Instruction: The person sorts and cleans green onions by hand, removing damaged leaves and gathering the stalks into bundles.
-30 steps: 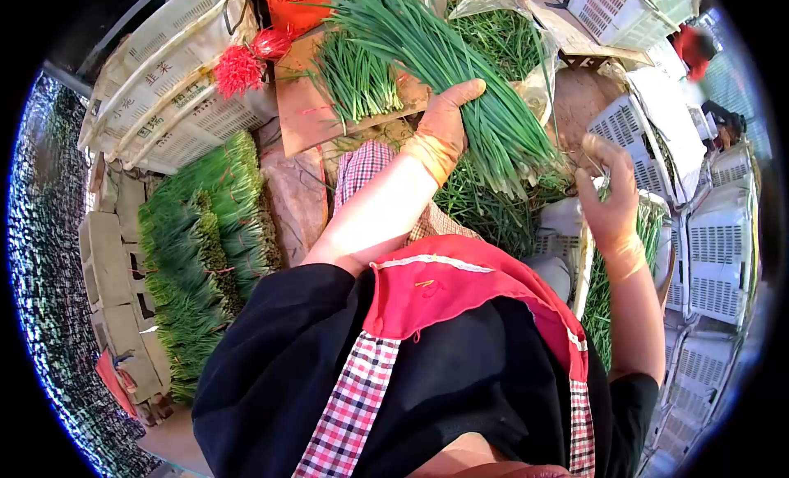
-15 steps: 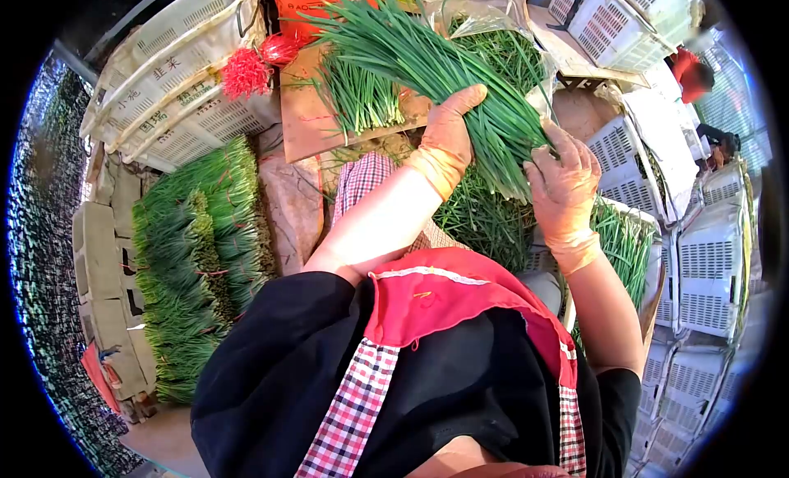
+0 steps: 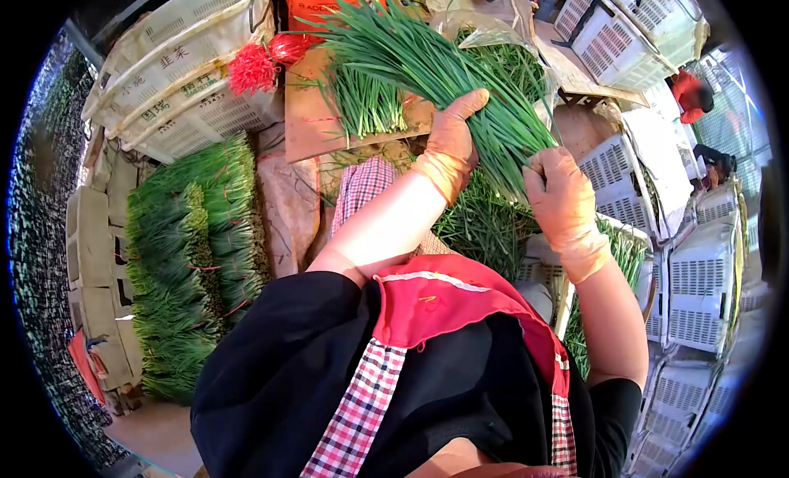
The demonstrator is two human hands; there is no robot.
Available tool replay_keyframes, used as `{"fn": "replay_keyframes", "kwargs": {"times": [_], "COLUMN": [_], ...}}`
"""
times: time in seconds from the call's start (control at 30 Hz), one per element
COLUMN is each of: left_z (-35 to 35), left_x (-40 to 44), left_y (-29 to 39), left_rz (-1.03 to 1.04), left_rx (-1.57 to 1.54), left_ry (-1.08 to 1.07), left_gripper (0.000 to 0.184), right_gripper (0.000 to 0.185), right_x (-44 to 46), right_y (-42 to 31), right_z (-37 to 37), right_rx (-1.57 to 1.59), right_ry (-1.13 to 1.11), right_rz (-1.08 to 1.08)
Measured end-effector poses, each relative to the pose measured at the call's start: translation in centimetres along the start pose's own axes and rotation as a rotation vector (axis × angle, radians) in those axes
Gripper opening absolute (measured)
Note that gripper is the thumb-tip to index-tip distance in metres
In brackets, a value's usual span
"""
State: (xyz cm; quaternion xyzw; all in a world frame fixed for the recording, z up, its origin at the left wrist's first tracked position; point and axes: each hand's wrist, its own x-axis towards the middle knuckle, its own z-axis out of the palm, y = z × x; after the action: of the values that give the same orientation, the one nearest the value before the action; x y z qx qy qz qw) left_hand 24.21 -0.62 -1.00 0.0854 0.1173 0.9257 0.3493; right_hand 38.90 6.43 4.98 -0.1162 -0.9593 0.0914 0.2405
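A large bunch of green garlic chives (image 3: pixel 444 71) lies slantwise in front of me, leaf tips to the upper left and pale stem ends to the lower right. My left hand (image 3: pixel 450 145), in a thin orange glove, is wrapped round the bunch with the thumb on top. At the stem ends, my right hand (image 3: pixel 565 207), gloved too, is closed with its fingers curled against the edge stalks; what exactly it pinches is partly hidden. Below the bunch, a smaller pile of chives (image 3: pixel 370 100) rests on a brown board (image 3: pixel 308 120).
Tied chive bundles (image 3: pixel 193 264) are stacked at the left. White crates (image 3: pixel 185 75) stand behind them, and more crates (image 3: pixel 699 289) line the right side. Red ties (image 3: pixel 253 69) hang by the board. Loose chives (image 3: pixel 485 223) lie below my hands. Another person (image 3: pixel 692 98) is far right.
My right hand has curled from loosely spread fingers into a tighter fist at the stem ends. My left hand keeps its hold on the bunch. The view has shifted slightly.
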Motion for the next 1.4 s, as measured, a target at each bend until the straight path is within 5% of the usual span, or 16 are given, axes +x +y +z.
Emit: {"fn": "replay_keyframes", "kwargs": {"times": [0.27,0.4,0.57,0.63,0.77,0.8,0.87,0.93,1.0,1.03,1.07,1.1,1.3,1.4], "left_z": [0.5,-0.2,-0.6,-2.5,-3.3,-3.7,-3.5,-3.8,-3.2,-3.8,-4.6,-5.4,-6.1,-4.8], "left_x": [-0.7,-0.3,0.5,2.3,2.2,2.1,0.8,-0.2,-2.5,-3.1,-3.8,-4.6,-7.6,-8.5], "left_y": [0.0,-0.2,1.5,2.0,3.9,3.9,3.7,2.6,1.4,0.4,-0.3,-1.0,-3.2,-3.2], "left_rz": [-0.104,-0.074,0.068,0.087,0.073,-0.023,-0.007,0.033,-0.106,-0.174,-0.226,-0.278,-0.380,-0.208], "left_rx": [0.008,0.022,0.041,-0.035,0.102,0.065,0.264,0.419,0.422,0.391,0.429,0.468,0.316,0.583], "left_ry": [0.092,0.076,0.047,0.056,0.020,0.017,0.027,-0.061,-0.129,-0.191,-0.164,-0.129,-0.054,-0.334], "left_gripper": [0.026,0.028,0.032,0.033,0.035,0.038,0.035,0.031,0.032,0.035,0.036,0.038,0.050,0.103], "right_gripper": [0.010,0.012,0.013,0.016,0.014,0.023,0.088,0.096,0.094,0.091,0.085,0.084,0.066,0.073], "right_x": [0.1,0.0,-2.8,-5.3,-9.7,-9.9,-7.3,-3.4,-1.9,-2.2,-4.5,-6.2,-11.0,-11.7], "right_y": [-0.4,-0.2,1.3,5.7,16.6,18.7,14.0,7.3,6.3,3.1,3.2,1.8,-0.3,-0.4], "right_z": [-0.9,-1.9,-8.7,-10.3,-9.2,-7.8,-4.6,-1.8,3.1,3.5,5.7,7.7,10.1,10.4], "right_rx": [0.121,0.143,0.388,0.702,0.164,-0.221,-0.302,0.616,0.912,1.307,1.487,1.487,1.634,1.571], "right_ry": [-0.167,-0.257,-0.490,-0.391,-0.358,-0.508,-0.366,-0.127,-0.288,-0.431,-0.666,-0.553,-0.131,0.036], "right_rz": [0.210,0.082,0.402,0.658,0.789,0.667,0.396,0.274,0.235,0.347,0.712,0.631,0.990,0.892]}}
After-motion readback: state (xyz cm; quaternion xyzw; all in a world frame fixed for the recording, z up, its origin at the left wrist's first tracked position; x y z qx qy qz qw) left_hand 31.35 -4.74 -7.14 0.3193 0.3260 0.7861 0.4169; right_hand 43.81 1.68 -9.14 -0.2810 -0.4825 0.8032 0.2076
